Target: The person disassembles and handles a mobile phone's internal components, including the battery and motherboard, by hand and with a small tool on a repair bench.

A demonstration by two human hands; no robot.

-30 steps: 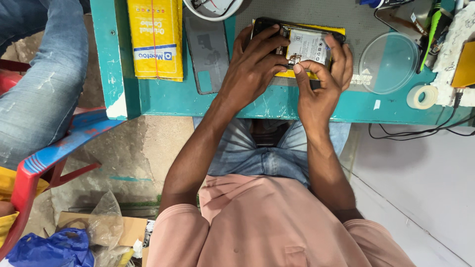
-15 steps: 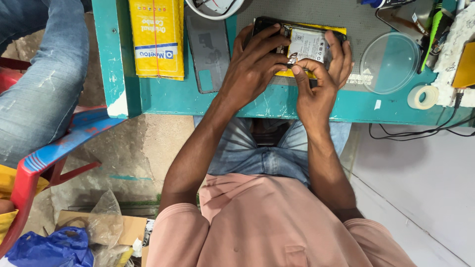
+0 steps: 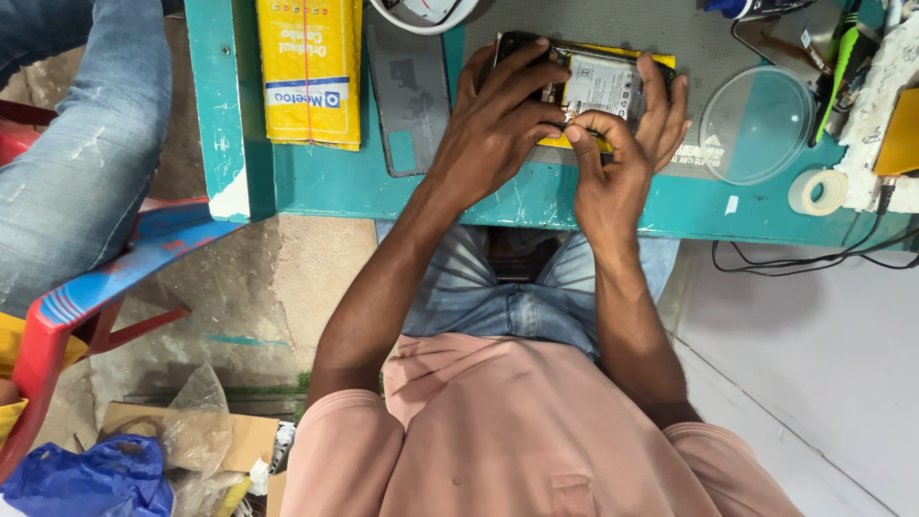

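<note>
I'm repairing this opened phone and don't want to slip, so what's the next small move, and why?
Probably keep the left hand bracing the opened phone and ease the right hand pinch gently upward. The fingertips meet at the battery's lower edge, where whatever they grip is too small to tell.

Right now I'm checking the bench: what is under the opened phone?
Under the phone a yellow sheet shows at its far corner and near edge, on a grey mat. The left hand and right hand cover the rest.

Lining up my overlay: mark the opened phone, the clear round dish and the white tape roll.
opened phone (image 3: pixel 601 84), head view, pale battery face
clear round dish (image 3: pixel 756 124), head view, its middle
white tape roll (image 3: pixel 817 191), head view, its band
</note>
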